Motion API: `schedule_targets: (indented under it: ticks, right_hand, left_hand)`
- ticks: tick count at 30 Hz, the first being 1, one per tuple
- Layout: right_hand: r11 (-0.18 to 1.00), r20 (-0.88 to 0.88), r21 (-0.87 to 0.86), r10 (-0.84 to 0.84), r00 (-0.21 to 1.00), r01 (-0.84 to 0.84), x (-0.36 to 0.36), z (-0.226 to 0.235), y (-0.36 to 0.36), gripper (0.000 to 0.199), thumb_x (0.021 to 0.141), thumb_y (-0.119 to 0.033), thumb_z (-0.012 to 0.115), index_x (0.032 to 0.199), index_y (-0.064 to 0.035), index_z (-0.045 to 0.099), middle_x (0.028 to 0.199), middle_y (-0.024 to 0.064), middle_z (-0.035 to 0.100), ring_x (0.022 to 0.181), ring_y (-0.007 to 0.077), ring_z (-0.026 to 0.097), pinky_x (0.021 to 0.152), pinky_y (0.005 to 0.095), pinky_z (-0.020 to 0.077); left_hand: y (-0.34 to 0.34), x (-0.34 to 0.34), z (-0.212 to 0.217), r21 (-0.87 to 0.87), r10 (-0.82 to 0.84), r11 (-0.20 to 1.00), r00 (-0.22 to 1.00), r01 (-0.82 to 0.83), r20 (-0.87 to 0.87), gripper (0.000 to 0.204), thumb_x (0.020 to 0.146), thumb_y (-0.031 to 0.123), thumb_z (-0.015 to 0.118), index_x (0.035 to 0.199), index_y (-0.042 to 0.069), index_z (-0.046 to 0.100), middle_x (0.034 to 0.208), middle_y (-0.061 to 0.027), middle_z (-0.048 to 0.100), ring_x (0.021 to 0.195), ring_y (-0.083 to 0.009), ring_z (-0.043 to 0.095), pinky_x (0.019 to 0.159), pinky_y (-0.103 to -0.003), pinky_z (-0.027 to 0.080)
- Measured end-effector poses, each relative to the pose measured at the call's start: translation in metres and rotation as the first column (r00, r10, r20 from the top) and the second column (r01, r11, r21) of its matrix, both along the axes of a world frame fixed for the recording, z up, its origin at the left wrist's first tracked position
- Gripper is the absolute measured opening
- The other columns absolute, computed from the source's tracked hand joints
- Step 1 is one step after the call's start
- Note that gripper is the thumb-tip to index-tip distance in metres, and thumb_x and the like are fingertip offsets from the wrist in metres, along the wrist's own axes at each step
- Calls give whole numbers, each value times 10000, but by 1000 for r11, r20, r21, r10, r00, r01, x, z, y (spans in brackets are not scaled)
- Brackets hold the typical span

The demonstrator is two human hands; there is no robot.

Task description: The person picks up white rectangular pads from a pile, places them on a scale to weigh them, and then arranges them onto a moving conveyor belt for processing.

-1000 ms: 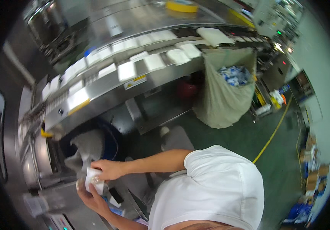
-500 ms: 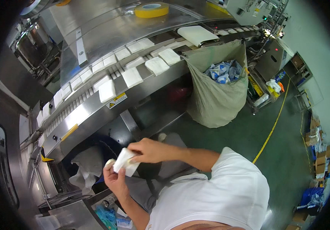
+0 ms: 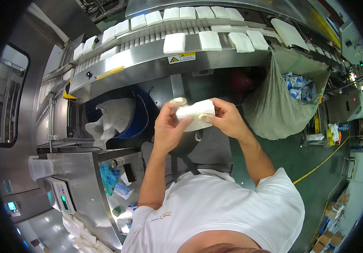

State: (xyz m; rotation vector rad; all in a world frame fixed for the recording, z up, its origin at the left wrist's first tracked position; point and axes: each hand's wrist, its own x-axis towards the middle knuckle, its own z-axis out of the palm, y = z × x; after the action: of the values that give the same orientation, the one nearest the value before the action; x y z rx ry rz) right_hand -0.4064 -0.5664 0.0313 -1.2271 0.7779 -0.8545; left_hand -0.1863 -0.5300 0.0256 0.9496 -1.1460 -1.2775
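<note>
In front of my body I hold a folded white cloth, soft and sheet-like, between both hands. My left hand closes on its left end, with the thumb along the lower edge. At the right end, my right hand pinches it between thumb and fingers. Pale covers wrap some fingertips on both hands. Part of the cloth hangs below my thumbs. Beyond my hands, several similar folded white pads lie along the near metal ledge of a conveyor.
More pads sit in a row on the conveyor's far side. At right hangs a large beige sack with blue-and-white wrappers inside. A blue bin with white sheeting stands at left. Nearer are a metal table and a scale.
My view has swung left, bringing the table and scale into sight. Both hands now stretch the cloth sideways between them; before, the right hand was laid over it, with the cloth tilted.
</note>
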Motion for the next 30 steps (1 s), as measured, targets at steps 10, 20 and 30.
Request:
schedule_targets:
  ticks: [10,20,30]
  right_hand:
    - [684,-648,-705,-517,559,-185,-51,2,-51,234,857,-246,760,912,-37,669,878,200,699,820,430,668,726,479,543]
    - [743,-765,-430,1,644,-513,-7,70,-33,295,823,-296,767,898,-22,689,828,206,682,831,434,665,739,494,525]
    - [731,-658,-659,-448,606,-176,-20,85,-32,277,853,-220,793,984,-11,668,847,220,678,814,433,673,698,479,527]
  left_hand:
    - [-12,17,-49,93,135,985,987,-143,88,551,1000,138,679,1468,-2,425,1432,-186,563,1329,-283,558,1108,-404,455]
    - [-72,-19,-76,-35,-299,891,529,452,-794,964,984,806,301,1441,-17,509,1462,-248,557,1394,-361,504,1209,-490,317]
    - [-50,-37,-25,23,-199,973,887,229,-417,468,915,5,737,1336,-2,534,1289,-122,632,1181,-209,635,986,-342,542]
